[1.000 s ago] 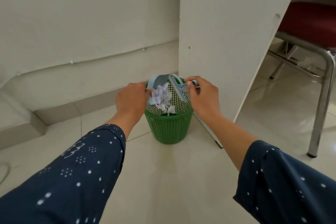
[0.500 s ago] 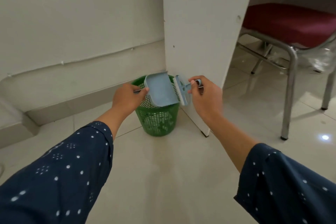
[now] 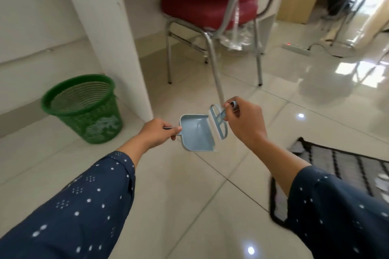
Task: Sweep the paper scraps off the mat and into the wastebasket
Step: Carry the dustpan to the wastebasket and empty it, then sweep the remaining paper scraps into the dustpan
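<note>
My left hand [image 3: 156, 131] grips the handle of a small pale blue dustpan [image 3: 197, 132], held above the floor with its pan empty. My right hand [image 3: 244, 123] holds a small matching brush [image 3: 219, 121] against the dustpan's right edge. The green mesh wastebasket [image 3: 84, 105] stands on the floor to the left, well apart from both hands, with white scraps showing through its wall. A dark striped mat [image 3: 345, 166] with black edging lies at the lower right, partly behind my right sleeve; a few pale scraps lie near its right edge.
A white desk panel [image 3: 109, 33] rises right of the wastebasket. A red-seated metal chair [image 3: 210, 10] stands behind the hands. A power strip [image 3: 296, 48] with cables lies on the glossy tiles at the far right.
The dustpan tipped its paper scraps into the wastebasket, then both hands carried the empty pan and brush away to the right. The view swung right, bringing the mat into sight.
</note>
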A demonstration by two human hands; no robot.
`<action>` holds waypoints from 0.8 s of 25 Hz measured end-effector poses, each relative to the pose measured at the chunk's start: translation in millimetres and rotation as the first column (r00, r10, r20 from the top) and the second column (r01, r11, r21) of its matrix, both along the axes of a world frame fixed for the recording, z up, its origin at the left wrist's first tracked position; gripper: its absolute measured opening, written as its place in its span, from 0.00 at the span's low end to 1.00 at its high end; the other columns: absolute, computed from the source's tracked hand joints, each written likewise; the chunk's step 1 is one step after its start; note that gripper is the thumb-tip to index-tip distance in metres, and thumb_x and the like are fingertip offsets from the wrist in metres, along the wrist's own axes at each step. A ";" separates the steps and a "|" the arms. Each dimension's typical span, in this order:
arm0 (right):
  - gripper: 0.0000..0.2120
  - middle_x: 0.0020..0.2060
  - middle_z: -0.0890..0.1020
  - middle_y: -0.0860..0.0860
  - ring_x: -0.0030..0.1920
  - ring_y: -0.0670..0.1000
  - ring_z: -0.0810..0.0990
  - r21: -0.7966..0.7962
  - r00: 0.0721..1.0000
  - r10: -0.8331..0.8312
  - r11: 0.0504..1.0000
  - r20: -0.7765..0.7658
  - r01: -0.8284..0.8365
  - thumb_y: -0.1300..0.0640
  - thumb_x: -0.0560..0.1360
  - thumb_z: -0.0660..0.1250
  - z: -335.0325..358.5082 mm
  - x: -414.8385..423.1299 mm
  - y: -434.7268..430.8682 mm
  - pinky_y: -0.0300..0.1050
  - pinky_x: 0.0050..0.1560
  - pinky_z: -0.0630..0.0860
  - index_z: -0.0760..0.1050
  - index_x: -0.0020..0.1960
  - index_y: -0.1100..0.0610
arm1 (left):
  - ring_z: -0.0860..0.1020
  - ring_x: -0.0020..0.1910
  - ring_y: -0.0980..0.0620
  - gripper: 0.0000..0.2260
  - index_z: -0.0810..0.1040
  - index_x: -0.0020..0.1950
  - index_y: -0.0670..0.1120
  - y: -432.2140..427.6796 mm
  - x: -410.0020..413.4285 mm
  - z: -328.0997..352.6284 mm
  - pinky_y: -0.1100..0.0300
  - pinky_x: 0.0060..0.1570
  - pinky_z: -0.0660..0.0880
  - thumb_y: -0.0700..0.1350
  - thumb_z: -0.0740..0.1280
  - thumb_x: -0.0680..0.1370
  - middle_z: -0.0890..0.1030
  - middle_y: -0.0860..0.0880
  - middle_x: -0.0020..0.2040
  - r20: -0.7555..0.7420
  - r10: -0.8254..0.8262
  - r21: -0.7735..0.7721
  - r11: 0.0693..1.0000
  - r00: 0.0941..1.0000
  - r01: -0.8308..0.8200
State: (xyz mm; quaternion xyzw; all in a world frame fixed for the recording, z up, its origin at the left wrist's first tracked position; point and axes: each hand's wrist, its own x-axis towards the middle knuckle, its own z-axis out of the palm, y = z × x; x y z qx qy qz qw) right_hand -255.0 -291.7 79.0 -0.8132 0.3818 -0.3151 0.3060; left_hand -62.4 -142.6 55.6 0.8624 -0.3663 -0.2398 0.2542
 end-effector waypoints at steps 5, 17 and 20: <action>0.08 0.36 0.84 0.51 0.39 0.52 0.84 0.012 0.995 -0.062 0.998 -0.084 0.063 0.55 0.79 0.62 -28.5 -132.9 -56.3 0.51 0.42 0.81 0.80 0.49 0.54 | 0.69 0.29 0.54 0.19 0.82 0.34 0.46 -83.3 -116.3 -27.3 0.60 0.30 0.65 0.59 0.67 0.76 0.72 0.52 0.27 -0.058 -0.144 0.060 0.987 0.988 0.147; 0.07 0.36 0.84 0.48 0.34 0.44 0.85 0.398 0.949 -0.109 0.889 -0.297 0.226 0.58 0.79 0.65 -149.7 -383.3 -80.3 0.51 0.44 0.84 0.81 0.46 0.55 | 0.72 0.31 0.52 0.20 0.82 0.31 0.48 -160.8 -281.5 -120.9 0.59 0.34 0.67 0.62 0.68 0.73 0.75 0.49 0.29 -0.102 -0.407 0.265 0.868 0.908 0.419; 0.07 0.38 0.84 0.48 0.38 0.49 0.85 0.320 0.933 -0.169 0.907 -0.319 0.273 0.59 0.79 0.64 -145.8 -407.8 -99.0 0.52 0.44 0.83 0.81 0.46 0.54 | 0.70 0.30 0.52 0.19 0.82 0.31 0.48 -173.0 -305.1 -120.9 0.59 0.32 0.65 0.60 0.68 0.74 0.73 0.51 0.27 -0.107 -0.436 0.249 0.858 0.893 0.449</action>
